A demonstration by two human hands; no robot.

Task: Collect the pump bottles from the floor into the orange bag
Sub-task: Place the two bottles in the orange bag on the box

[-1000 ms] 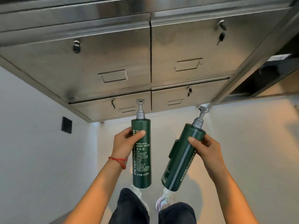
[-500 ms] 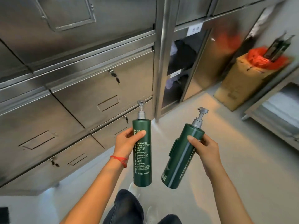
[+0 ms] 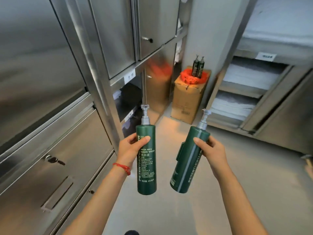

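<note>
While each hand grips one, the left bottle reads "HAND WASH".

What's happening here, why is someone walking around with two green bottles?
A person is gathering pump bottles into an orange bag. The left hand grips one green bottle upright, and the right hand grips a second bottle tilted, both carried in the air. Ahead, the bag sits in the top of a cardboard box on the floor in the corner, between steel cabinets and shelves. Two more bottles already stand in it.
</note>
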